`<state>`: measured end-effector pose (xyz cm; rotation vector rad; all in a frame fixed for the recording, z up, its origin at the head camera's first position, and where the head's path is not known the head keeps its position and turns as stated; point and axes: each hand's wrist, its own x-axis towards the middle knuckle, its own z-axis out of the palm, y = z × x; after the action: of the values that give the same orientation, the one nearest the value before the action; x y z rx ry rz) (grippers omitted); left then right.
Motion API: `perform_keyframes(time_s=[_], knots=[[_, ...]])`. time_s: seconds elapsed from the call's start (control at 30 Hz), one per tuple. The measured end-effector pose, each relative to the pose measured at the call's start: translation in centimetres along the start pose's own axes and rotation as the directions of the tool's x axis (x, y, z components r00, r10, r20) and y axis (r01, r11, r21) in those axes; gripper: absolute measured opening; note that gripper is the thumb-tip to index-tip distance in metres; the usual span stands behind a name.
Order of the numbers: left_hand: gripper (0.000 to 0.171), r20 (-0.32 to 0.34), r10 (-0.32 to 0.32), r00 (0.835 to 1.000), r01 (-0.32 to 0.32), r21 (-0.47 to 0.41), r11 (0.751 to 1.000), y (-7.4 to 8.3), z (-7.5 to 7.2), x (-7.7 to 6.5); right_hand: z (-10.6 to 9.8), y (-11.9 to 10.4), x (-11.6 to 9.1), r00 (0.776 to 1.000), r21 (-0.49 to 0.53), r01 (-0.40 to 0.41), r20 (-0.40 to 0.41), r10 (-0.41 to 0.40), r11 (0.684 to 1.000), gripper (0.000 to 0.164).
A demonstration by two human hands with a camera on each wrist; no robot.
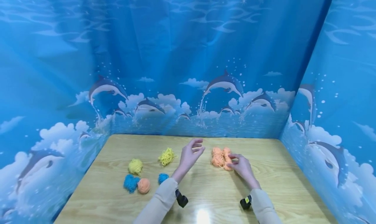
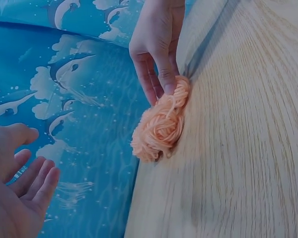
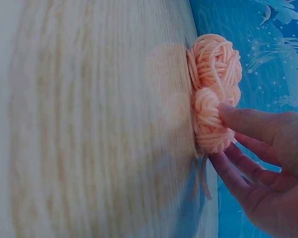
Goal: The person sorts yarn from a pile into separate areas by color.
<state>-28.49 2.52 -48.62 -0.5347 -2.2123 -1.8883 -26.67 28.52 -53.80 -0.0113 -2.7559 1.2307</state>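
Two peach yarn bundles lie side by side, touching, toward the back of the table: a rounder left one and a longer right one. My right hand pinches the right bundle at its outer side. In the right wrist view the thumb presses the near face of that yarn, with fingers around its end; a loose strand hangs there. Left of the bundles, my left hand hovers above the table with relaxed, slightly bent fingers. Nothing is in it, and the left wrist view shows its palm turned up.
Yellow yarn lies loosely tangled left of the left hand. Farther left sit a yellow ball, a blue clump and a peach ball. Another blue ball is beside the left forearm. Dolphin-print curtains border the wooden table.
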Motion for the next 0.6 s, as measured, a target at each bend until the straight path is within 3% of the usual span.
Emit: perform_keyframes(time_s=[0.6], knots=[[0.043, 0.0, 0.124, 0.992, -0.123, 0.131, 0.984, 2.1, -4.7, -2.0, 0.0, 0.1, 0.0, 1.0, 0.011, -0.008, 0.023, 0.008, 1.0, 0.044]])
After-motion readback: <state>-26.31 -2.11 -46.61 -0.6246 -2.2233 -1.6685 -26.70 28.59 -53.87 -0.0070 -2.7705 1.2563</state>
